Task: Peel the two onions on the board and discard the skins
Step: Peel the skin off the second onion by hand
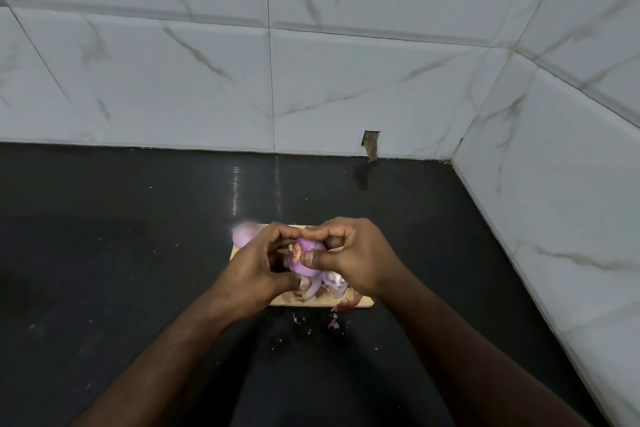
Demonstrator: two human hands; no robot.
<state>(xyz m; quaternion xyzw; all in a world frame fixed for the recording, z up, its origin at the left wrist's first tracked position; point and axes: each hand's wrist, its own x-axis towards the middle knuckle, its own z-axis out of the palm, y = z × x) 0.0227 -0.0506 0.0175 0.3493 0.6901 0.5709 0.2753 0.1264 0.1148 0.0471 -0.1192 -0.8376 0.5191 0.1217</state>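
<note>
Gripped from both sides at lower centre of the frame: 1 onion, root end turned toward the camera. Left hand curled around its left flank, thumb low beneath it; right hand curled over the right flank, thumb pressed just beside the root. Held above the board, not resting on it.

Behind the left hand, at the board's upper left corner: the other onion, blurred, pale and probably peeled already. Under and right of the hands: loose skins heaped on the board, some trailing over its lower right edge, plus scraps scattered on the dark counter below.

Likely trouble from here: a slick peeled surface squirting out of the grip under thumb pressure; a skin tearing short at the root and leaving a patch behind; more flakes dropping past the board edge and getting missed at discard; the corner onion rolling off if nudged by the left wrist.
</note>
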